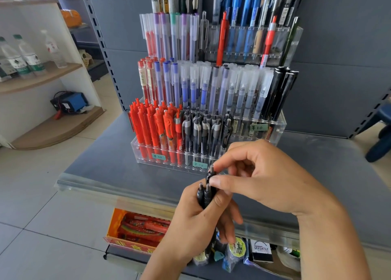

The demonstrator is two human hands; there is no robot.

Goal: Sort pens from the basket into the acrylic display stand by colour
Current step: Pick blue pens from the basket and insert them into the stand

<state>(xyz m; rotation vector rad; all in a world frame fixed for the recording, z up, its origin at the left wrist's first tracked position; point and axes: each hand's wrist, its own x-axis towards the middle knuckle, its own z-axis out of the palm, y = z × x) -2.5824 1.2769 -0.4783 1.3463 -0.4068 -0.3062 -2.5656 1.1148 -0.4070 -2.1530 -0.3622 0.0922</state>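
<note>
My left hand [196, 222] grips a small bunch of black click pens [204, 195] upright in front of the shelf. My right hand [260, 178] pinches the top of one black pen [210, 175] that stands higher than the others in the bunch. The tiered acrylic display stand [275, 129] rises behind the hands on the grey shelf [101, 163]. Its front row holds red pens [152, 127] on the left and black pens [203, 131] beside them, with open slots further right. No basket is in view.
Higher tiers carry red, blue, clear-capped and black pens. Below the shelf edge sit an orange box of red packets [137, 229] and small packaged goods [260, 250]. A wooden corner shelf with water bottles [23, 57] stands at the left. A blue stool [380, 131] is at the right.
</note>
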